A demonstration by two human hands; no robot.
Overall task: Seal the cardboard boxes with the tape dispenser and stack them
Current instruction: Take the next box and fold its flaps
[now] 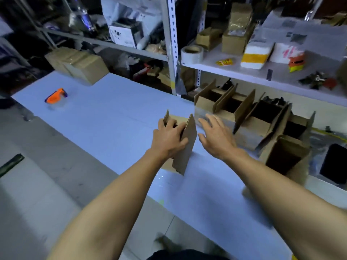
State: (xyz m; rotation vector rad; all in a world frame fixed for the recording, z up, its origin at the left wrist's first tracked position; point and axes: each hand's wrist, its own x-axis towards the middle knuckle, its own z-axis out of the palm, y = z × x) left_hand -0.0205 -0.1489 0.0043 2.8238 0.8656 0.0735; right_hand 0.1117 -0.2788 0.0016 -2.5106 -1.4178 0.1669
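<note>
A small open cardboard box (185,147) stands in the middle of the white table (112,119), its flaps pointing up. My left hand (168,139) grips the box across its top, fingers curled over a flap. Just to the right of the box, my right hand (216,136) hovers with its fingers spread, holding nothing. The orange tape dispenser (56,96) lies far off at the table's left end. Sealed brown boxes (78,64) are stacked at the table's far left corner.
Several open cardboard boxes (249,117) with raised flaps crowd the table's right side. Behind them a metal shelf (244,72) carries a roll of tape (191,53), small boxes and packets. A black object (333,164) lies at the far right.
</note>
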